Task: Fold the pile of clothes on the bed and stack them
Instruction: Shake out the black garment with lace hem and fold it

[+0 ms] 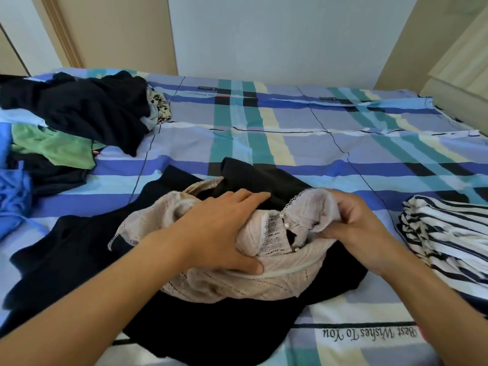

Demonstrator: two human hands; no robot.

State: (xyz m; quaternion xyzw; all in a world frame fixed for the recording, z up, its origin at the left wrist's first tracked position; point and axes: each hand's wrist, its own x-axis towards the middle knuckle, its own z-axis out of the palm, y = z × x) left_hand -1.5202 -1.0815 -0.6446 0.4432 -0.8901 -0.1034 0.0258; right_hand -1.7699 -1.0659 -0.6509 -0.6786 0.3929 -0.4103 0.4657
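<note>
1. the pile of clothes (79, 109) runs off the left edge, and its dark pieces are hard to tell apart. the beige knit top (264, 281) covers part of the black garment (79, 247).
2. the top lies bunched on the near bed (290, 133), under both hands. the left hand (219, 228) presses on it with fingers straight and thumb against a fold. the right hand (353, 223) pinches its lace-trimmed edge with curled fingers.
3. a folded striped garment (449, 233), cut off at the right edge, lies near the right hand. bare sheet lies beyond the hands.
</note>
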